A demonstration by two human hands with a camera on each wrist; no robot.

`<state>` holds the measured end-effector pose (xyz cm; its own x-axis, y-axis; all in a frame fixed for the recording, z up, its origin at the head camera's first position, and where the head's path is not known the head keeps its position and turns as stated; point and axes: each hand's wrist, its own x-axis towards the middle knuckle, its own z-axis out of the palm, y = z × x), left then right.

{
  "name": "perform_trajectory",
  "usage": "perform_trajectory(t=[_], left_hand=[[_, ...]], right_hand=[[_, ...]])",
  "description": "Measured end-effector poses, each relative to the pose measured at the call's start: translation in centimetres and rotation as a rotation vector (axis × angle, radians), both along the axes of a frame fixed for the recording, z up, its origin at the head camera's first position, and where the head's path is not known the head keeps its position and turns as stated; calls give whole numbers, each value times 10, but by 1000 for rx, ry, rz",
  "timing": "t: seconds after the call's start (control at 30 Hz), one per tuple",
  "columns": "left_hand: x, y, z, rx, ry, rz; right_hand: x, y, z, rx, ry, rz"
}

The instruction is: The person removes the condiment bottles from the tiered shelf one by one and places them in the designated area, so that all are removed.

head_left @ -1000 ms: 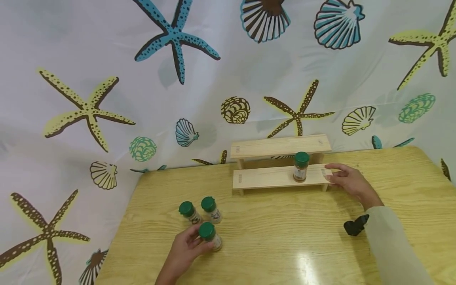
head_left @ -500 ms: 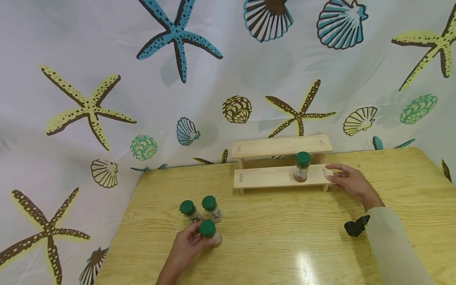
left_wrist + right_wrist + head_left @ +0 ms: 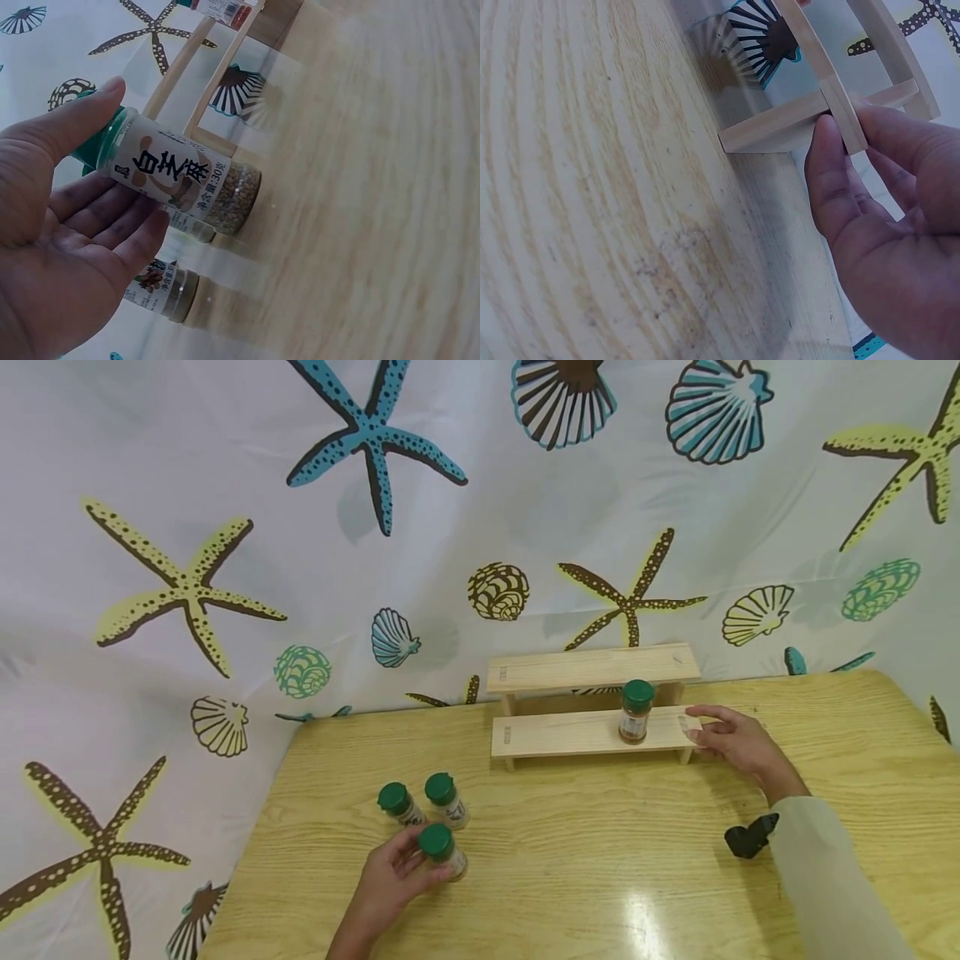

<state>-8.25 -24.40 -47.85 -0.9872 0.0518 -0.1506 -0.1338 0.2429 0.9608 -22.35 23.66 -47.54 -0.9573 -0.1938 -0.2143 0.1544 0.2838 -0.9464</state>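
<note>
Near the front left of the table, my left hand [image 3: 384,887] holds a spice jar [image 3: 437,843] with a green cap. The left wrist view shows its white label and pale seeds, with the thumb along the cap side and fingers behind the jar [image 3: 176,169]. Two similar jars, one left [image 3: 401,802] and one right [image 3: 446,797], stand just behind it. My right hand [image 3: 738,747] pinches the right end of the lower board of a two-tier wooden rack [image 3: 555,735]. Thumb and fingers meet the board edge [image 3: 844,116] in the right wrist view.
A green-capped jar [image 3: 635,710] with reddish contents stands upright on the lower board, right of its middle. Behind the wooden table [image 3: 570,860] hangs a sheet [image 3: 465,510] printed with shells and starfish. A small black object [image 3: 750,837] sits by the right sleeve.
</note>
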Motion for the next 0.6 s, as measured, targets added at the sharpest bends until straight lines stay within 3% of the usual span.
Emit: perform_trajectory(t=[0.23, 0.6], left_hand=[[2, -5, 12, -52, 136, -90], [2, -6, 44, -35, 355, -153]], right_hand=[[0, 1, -2, -16, 8, -4], [-1, 0, -5, -46, 5, -1]])
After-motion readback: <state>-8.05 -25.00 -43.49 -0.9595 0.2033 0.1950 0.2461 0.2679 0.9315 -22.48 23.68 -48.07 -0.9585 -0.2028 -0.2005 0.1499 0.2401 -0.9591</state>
